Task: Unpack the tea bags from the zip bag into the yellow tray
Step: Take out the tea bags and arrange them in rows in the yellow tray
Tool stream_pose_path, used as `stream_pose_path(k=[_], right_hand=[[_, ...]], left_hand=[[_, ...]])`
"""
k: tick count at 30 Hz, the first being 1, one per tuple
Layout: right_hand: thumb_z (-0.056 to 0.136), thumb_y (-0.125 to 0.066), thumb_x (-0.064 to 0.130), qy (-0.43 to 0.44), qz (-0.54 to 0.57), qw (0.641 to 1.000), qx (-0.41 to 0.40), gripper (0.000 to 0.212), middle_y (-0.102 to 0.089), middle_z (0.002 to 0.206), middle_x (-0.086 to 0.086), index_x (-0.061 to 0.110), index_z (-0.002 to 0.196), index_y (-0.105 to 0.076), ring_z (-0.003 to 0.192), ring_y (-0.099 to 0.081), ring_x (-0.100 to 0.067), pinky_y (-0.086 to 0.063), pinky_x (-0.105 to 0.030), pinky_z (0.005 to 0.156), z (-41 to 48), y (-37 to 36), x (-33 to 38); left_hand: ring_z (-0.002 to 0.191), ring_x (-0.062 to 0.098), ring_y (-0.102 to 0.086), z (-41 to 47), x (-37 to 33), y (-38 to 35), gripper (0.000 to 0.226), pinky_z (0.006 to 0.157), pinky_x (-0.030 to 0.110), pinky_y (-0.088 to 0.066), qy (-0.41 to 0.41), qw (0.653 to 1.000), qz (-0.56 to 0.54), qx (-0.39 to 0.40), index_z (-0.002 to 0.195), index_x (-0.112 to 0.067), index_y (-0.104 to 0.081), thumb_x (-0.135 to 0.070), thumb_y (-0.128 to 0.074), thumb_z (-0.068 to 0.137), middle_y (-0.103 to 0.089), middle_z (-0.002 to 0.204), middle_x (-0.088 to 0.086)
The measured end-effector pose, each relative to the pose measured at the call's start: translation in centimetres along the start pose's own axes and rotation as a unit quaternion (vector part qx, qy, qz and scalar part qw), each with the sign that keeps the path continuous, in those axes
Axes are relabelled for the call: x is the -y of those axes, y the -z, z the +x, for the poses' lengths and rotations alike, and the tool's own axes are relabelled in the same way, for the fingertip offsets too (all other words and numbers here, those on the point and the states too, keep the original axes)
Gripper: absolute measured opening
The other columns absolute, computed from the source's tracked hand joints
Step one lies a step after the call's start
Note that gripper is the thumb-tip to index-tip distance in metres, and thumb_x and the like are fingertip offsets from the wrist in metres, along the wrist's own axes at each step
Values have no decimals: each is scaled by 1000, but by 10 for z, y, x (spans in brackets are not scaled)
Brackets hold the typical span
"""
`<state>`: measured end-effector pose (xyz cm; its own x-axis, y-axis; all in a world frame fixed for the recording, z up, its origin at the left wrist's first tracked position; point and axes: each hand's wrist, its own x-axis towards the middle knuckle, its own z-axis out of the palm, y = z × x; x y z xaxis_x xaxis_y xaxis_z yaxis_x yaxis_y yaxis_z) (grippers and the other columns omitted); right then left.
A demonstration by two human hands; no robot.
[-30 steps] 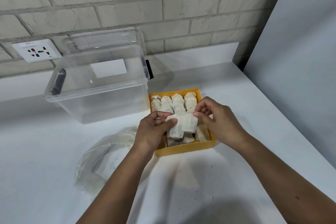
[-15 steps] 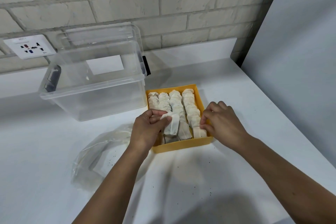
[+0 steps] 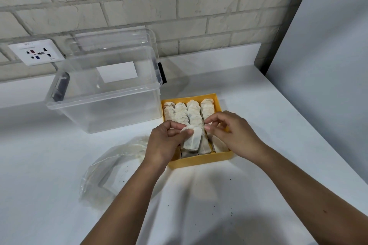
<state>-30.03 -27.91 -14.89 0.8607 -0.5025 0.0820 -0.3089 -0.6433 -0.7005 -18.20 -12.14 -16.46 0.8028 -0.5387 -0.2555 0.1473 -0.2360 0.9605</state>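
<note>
Pale tea bag (image 3: 192,141) pinched at top in left grip (image 3: 163,143), over front of yellow tray (image 3: 199,162); right grip (image 3: 235,135) loosely curled, seemingly empty.

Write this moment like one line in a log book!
left hand pinches tea bag over yellow tray | right hand beside it, grip unclear | zip bag on table

A yellow tray (image 3: 199,160) toward the worktop's right edge holds four rows of pale tea bags (image 3: 192,109), one more tea bag (image 3: 191,142) hanging from the left hand (image 3: 163,143) over its front, the clear zip bag (image 3: 111,169) crumpled just left, nearer the front edge.
</note>
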Motion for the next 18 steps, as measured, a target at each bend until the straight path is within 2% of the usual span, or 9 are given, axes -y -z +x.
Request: stream_pose_path(k=[2, 5, 10, 13, 15, 18], right_hand=[[86, -69, 37, -3, 65, 998, 12, 13, -66, 87, 15, 32, 98, -70, 82, -60, -4, -50, -23, 79, -3, -1, 9], [83, -74, 33, 6, 55, 998, 11, 8, -68, 81, 15, 29, 89, -71, 77, -61, -4, -52, -24, 73, -3, -3, 12], [83, -74, 29, 30, 9, 999, -31, 5, -68, 81, 15, 25, 84, -70, 79, -62, -6, -50, -28, 80, 3, 17, 15], [87, -67, 37, 44, -99, 993, -44, 9, -62, 97, 16, 28, 87, -68, 96, -53, -8, -37, -31, 90, 5, 37, 10], [88, -65, 41, 30, -161, 986, -11, 11, -60, 111, 14, 31, 88, -67, 109, -48, -11, -31, -35, 97, 4, 44, 3], [88, -66, 41, 3, -182, 982, 56, 6, -54, 132, 13, 36, 84, -64, 125, -43, -14, -28, -40, 106, -1, 47, -3]], left_hand=[[82, 16, -75, -2, -2, -2, 17, 84, 34, -58, -1, 1000, -14, 14, 82, -13, -68, -16, -84, 77, -78, 75, 2], [80, 17, -75, -5, -4, -4, 14, 87, 39, -59, 0, 999, -29, 35, 82, -12, -68, -12, -82, 79, -78, 75, 5], [78, 14, -73, -5, -5, -3, 13, 91, 43, -57, -5, 999, -21, 30, 84, -12, -71, -15, -83, 78, -76, 72, 1], [86, 21, -74, -4, -3, 0, 16, 94, 49, -57, -9, 1000, -17, 19, 84, -13, -72, -20, -84, 77, -78, 78, 2], [88, 23, -73, -3, -2, 1, 16, 93, 52, -56, -12, 1000, -13, 9, 84, -16, -72, -24, -84, 78, -78, 82, 5], [84, 24, -68, -4, 0, 1, 15, 90, 55, -55, -18, 1000, -1, 0, 82, -20, -71, -29, -83, 79, -74, 90, 15]])
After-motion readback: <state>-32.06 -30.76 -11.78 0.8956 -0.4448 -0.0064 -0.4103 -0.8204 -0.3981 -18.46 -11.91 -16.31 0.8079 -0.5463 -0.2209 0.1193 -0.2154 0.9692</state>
